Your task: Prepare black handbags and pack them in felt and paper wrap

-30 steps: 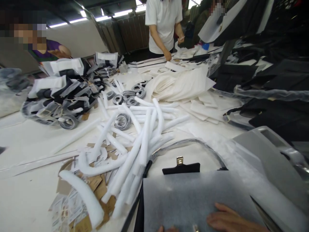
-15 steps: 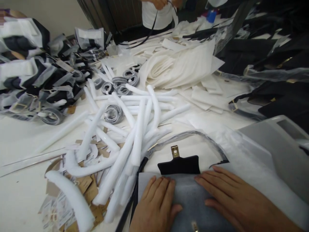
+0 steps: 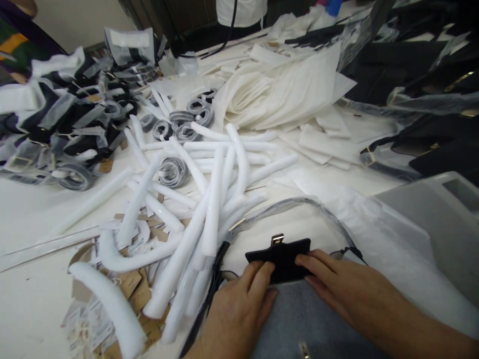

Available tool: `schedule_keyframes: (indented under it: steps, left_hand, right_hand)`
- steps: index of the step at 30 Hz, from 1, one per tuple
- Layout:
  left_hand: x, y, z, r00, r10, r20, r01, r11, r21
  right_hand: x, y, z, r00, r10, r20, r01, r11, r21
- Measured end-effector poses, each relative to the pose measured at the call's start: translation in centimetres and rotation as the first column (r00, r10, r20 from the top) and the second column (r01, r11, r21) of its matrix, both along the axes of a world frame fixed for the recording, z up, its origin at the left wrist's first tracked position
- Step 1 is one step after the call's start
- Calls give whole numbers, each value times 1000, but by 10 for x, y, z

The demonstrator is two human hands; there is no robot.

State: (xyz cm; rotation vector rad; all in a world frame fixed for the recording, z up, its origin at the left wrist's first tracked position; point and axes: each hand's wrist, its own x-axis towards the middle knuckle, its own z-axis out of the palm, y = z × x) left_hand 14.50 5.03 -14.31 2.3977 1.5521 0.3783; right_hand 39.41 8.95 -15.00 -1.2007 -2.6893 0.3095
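We count two grips of our own, the left grip [image 3: 239, 309] and the right grip [image 3: 348, 289]. There is one black bag flap [image 3: 280, 259] with one gold-coloured metal clasp [image 3: 277, 239], one grey foam sheet [image 3: 299, 319], one curved handle wrapped in clear plastic [image 3: 299, 205] and one grey plastic bin [image 3: 430, 224]. Grey coiled straps [image 3: 174, 172] number at least eight. White foam tubes [image 3: 213, 199] come to well over a dozen, too tangled for an exact count. One pile of white foam sheets [image 3: 284, 89] and many overlapping brown card tags [image 3: 132, 284] lie on the surface [image 3: 33, 309].
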Motion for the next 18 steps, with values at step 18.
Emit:
schedule_keyframes:
  steps: [18]
  left_hand:
    - [-8,-56,4,950,-272,-156,294,946,139]
  right_hand:
    - [27,-43,6,978,205,49,-210,967,146]
